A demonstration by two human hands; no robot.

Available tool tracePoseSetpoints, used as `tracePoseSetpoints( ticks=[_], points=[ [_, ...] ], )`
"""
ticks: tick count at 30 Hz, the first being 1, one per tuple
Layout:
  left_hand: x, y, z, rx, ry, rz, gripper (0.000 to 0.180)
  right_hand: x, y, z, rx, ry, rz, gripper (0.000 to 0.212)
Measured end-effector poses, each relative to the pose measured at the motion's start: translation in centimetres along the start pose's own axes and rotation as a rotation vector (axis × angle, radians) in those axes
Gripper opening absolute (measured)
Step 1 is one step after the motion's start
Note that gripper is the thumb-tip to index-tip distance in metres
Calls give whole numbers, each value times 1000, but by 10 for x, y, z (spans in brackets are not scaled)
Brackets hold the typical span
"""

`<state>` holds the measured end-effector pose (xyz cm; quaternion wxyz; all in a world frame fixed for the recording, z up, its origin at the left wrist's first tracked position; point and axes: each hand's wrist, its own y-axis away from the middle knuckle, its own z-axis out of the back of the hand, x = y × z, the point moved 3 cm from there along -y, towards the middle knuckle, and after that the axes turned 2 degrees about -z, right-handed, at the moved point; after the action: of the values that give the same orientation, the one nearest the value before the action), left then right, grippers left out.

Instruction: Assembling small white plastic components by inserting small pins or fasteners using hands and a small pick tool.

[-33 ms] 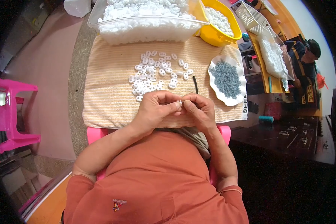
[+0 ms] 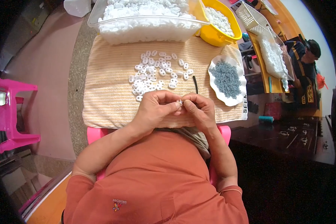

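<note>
My left hand [image 2: 153,108] pinches a small white plastic piece [image 2: 180,102] between thumb and fingers, near the towel's front edge. From the other side, my right hand [image 2: 201,112] meets it in a closed pinch; anything in those fingertips is too small to make out. Beyond my hands lies a loose pile of white oval two-hole pieces [image 2: 150,71]. A short black stick-like tool [image 2: 195,84] rests just past my right hand. To its right, small grey-blue translucent parts [image 2: 226,79] fill a white wavy-rimmed dish [image 2: 215,92].
A clear bin [image 2: 149,31] heaped with white pieces stands at the back of the striped towel [image 2: 108,82]. Beside it is a yellow basin [image 2: 212,36]. A pink stool [image 2: 16,112] stands left. At far right, another person [image 2: 302,56] sits by a wooden table.
</note>
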<state>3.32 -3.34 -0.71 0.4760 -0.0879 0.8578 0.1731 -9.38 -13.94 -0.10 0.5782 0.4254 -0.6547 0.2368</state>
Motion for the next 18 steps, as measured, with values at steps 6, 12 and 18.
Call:
tracePoseSetpoints(
  ticks=[6,12,18],
  points=[
    [-3,0,2,-10,30,10,17,-6,0,2,12,-119,-48,18],
    [-3,0,3,-17,16,-2,18,-4,0,1,21,-111,-25,21],
    [-1,0,3,1,30,24,18,-1,1,-5,-11,-101,-31,18]
  ],
)
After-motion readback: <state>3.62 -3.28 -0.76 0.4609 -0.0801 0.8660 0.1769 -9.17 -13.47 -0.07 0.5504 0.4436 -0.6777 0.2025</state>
